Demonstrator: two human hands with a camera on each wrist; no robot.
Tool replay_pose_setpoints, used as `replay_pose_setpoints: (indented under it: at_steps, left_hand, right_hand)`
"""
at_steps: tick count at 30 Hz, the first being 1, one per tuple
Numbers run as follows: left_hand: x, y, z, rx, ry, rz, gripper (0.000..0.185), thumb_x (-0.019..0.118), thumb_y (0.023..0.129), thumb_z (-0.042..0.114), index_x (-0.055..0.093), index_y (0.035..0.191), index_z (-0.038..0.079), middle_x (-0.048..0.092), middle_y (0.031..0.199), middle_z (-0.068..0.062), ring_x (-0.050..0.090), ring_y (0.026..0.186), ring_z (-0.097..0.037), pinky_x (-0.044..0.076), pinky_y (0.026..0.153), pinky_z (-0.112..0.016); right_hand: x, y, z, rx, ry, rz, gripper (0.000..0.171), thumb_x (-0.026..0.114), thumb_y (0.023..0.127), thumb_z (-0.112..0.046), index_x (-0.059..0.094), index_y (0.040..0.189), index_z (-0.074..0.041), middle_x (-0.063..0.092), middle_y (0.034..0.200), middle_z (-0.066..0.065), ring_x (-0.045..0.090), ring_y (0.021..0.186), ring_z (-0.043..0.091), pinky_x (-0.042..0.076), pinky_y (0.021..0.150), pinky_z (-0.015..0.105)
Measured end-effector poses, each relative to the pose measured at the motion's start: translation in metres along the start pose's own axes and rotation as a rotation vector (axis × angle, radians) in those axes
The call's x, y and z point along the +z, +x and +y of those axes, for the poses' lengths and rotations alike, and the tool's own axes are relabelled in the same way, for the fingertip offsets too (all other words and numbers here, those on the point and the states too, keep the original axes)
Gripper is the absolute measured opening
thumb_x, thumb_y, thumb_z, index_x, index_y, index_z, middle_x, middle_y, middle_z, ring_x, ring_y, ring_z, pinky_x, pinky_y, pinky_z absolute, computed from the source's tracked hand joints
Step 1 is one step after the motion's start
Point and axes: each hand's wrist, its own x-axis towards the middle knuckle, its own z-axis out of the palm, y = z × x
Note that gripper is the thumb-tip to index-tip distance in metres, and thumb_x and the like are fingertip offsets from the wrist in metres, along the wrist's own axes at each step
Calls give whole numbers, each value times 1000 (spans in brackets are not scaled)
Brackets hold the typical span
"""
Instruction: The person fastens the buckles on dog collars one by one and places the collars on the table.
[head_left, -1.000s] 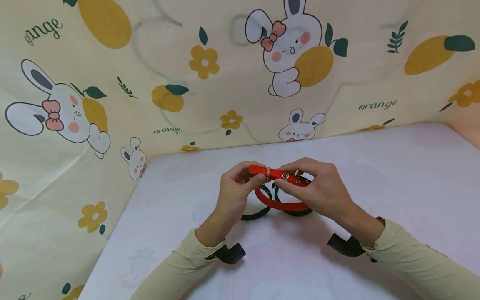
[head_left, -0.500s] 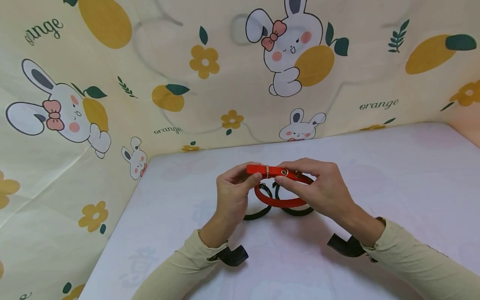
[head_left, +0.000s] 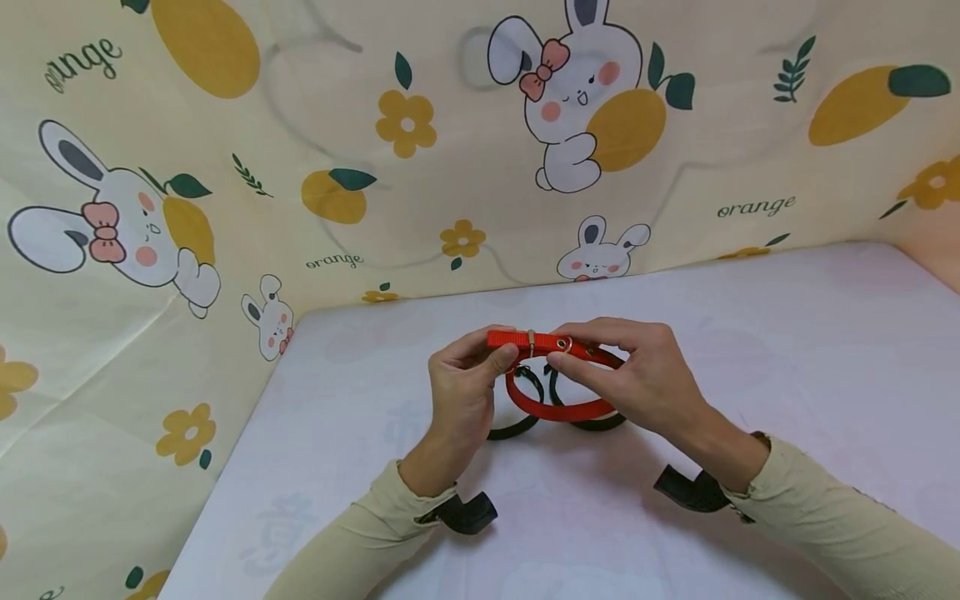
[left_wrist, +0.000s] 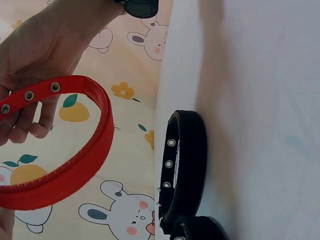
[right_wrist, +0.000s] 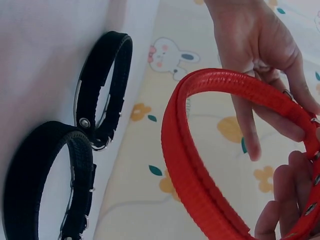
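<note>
A red collar (head_left: 558,410), with metal eyelets and a buckle, is held up as a closed loop above the table. My left hand (head_left: 461,400) pinches its strap end between thumb and fingers, just left of the buckle (head_left: 532,343). On the other side my right hand (head_left: 648,375) grips the band by the eyelets, thumb in front. The loop (left_wrist: 102,130) hangs wide between both hands in the left wrist view. Below it, two black collars (head_left: 513,432) (right_wrist: 22,185), also with eyelets, stand on edge side by side on the table.
A white cloth (head_left: 787,375) covers the table. Behind and to the left rises a cream curtain (head_left: 420,192) printed with rabbits and oranges. Each wrist carries a black camera mount (head_left: 468,512).
My left hand has shifted slightly left, taking the strap end with it. The buckle and eyelet have moved a little left too; my right hand stays nearly in place.
</note>
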Motion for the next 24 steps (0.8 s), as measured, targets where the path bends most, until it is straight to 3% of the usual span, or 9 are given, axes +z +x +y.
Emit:
replay_pose_setpoints:
  at_steps: [10, 19, 24]
  left_hand:
    - [-1, 1, 5, 0, -47, 8, 18, 83, 78, 24, 79, 95, 20, 74, 91, 3, 66, 81, -12, 58, 78, -22]
    - [-3, 7, 6, -8, -70, 9, 30, 86, 70, 36, 79, 94, 19, 74, 92, 1, 66, 83, -12, 58, 85, -24]
    - [-3, 7, 8, -10, -90, 20, 19, 83, 78, 27, 79, 94, 19, 73, 95, 0, 68, 85, -13, 58, 88, -27]
  right_hand:
    - [0, 0, 1, -11, -3, 19, 21, 81, 84, -20, 79, 105, -20, 76, 96, -5, 64, 88, 3, 52, 69, 19]
    - [-3, 1, 3, -17, -18, 25, 20, 80, 85, -19, 78, 105, -21, 75, 95, -7, 63, 89, 3, 49, 73, 20]
    - [-2, 2, 5, -17, -25, 24, 19, 80, 85, -20, 77, 104, -24, 73, 92, -12, 62, 87, 4, 47, 73, 22]
